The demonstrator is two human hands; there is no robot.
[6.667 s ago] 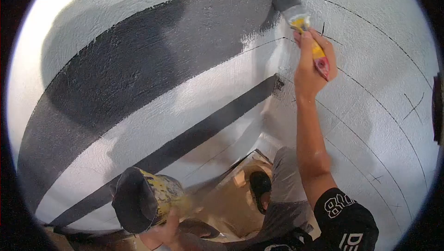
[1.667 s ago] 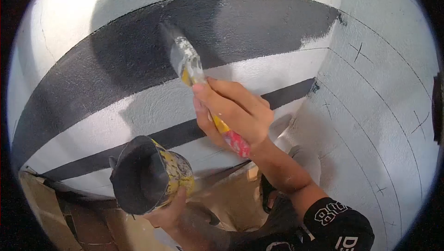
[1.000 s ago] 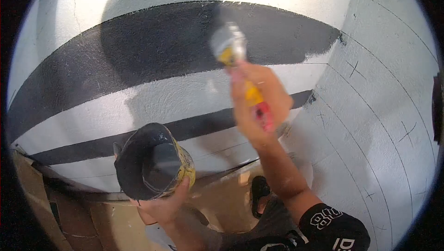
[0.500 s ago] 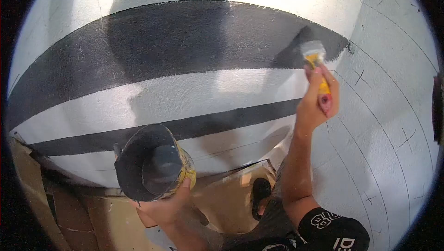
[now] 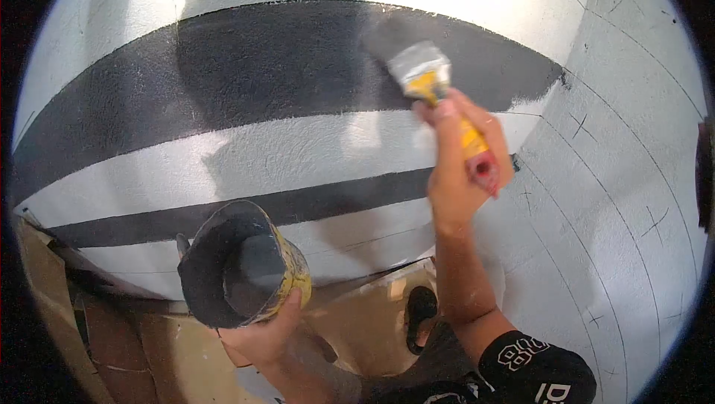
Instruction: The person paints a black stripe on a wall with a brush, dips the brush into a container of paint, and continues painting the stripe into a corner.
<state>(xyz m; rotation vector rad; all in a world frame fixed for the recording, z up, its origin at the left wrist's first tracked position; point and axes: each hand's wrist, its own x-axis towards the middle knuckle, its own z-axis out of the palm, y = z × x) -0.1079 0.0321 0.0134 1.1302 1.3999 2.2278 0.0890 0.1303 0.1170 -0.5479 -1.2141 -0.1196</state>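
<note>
My right hand (image 5: 469, 162) grips a paintbrush (image 5: 428, 80) with a yellow and red handle. Its wide, pale bristle end lies over the broad dark band (image 5: 275, 61) on the white wall (image 5: 290, 151), toward the band's right part. Lower left, my left hand (image 5: 264, 337) is wrapped round the lower side of a paint bucket (image 5: 298, 277), tilted so that its opening shows dark grey paint (image 5: 257, 274) inside. The bucket's outside is yellow with paint smears. A narrower dark stripe (image 5: 372, 194) crosses the wall below the broad band.
On the right, the adjoining pale wall (image 5: 596, 203) carries thin curved pencil lines and several X marks. Brown cardboard (image 5: 156, 344) covers the floor at the lower left. A foot in a dark sandal (image 5: 421, 315) shows near the bottom.
My right hand has moved left with the brush, from near the right end of the broad band. The bucket and my left hand have shifted slightly left.
</note>
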